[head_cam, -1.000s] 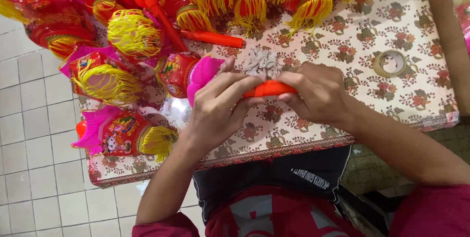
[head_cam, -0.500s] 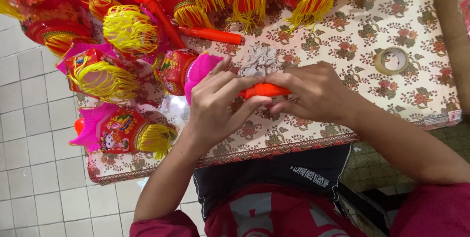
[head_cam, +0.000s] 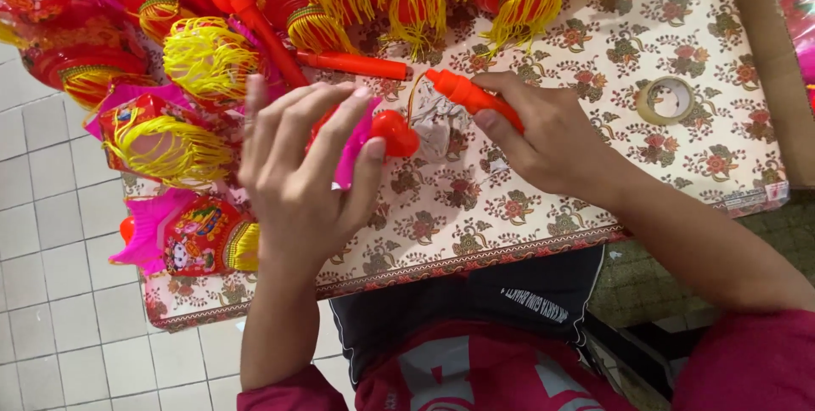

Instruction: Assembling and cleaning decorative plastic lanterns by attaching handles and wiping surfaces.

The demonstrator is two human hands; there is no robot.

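My left hand (head_cam: pixel 297 173) grip pinches red lantern cap (head_cam: pixel 392 132); right hand (head_cam: pixel 543 135) grip clenches orange handle (head_cam: pixel 467 95). Best keep parts aligned, wire (head_cam: pixel 413 92) slack.

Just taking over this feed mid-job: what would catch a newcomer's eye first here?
A heap of red lanterns with yellow fringes crowds the top and left of the floral tablecloth. At centre, the left hand grips a red rounded piece with a pink part, while the right hand holds an orange handle just apart from it. A tape roll lies on the right.
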